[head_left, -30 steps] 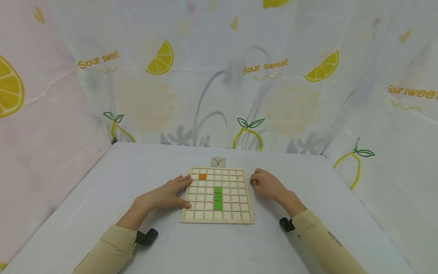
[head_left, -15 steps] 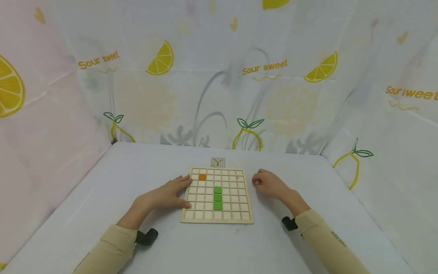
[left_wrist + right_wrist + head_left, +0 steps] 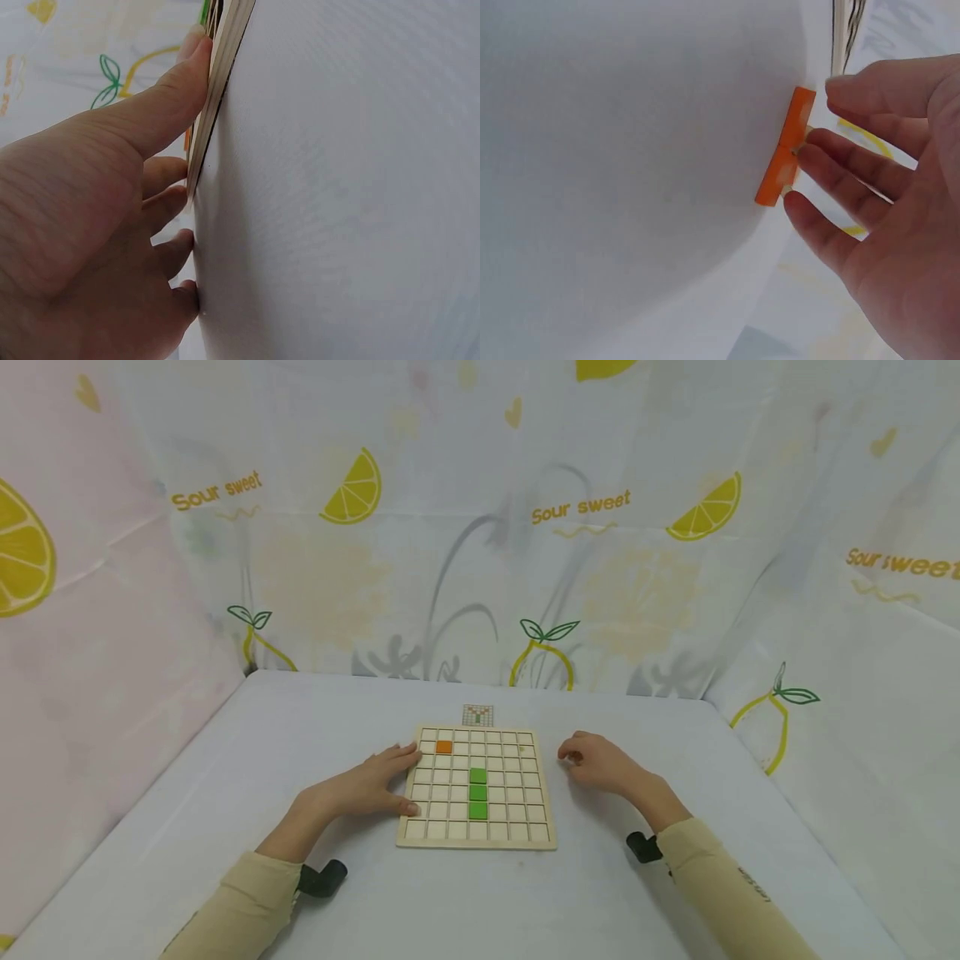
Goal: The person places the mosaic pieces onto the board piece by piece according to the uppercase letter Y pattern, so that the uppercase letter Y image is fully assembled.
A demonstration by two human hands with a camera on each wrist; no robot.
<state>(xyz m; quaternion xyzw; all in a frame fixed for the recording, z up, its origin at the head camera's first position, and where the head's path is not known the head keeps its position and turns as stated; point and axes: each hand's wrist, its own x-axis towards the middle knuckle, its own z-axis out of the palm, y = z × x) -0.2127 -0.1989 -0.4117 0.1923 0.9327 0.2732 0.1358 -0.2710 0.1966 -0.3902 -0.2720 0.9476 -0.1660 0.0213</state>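
In the head view a square wooden grid board lies on the table. It carries one orange tile near the upper left and a column of three green tiles. My left hand rests with spread fingers along the board's left edge; the thumb touches the rim in the left wrist view. Right of the board, apart from it, my right hand is low over the table with bent fingers. Two orange tiles lie end to end at its fingertips in the right wrist view; the thumb stays off them.
A small pattern card lies just behind the board. The table has a white cover. Cloth printed with lemons hangs behind it and at both sides. A black wrist mount sits below the left hand.
My right hand has drifted slightly to the right, away from the board, and its fingers have loosened a little. The left hand, the board and its tiles stay where they were.
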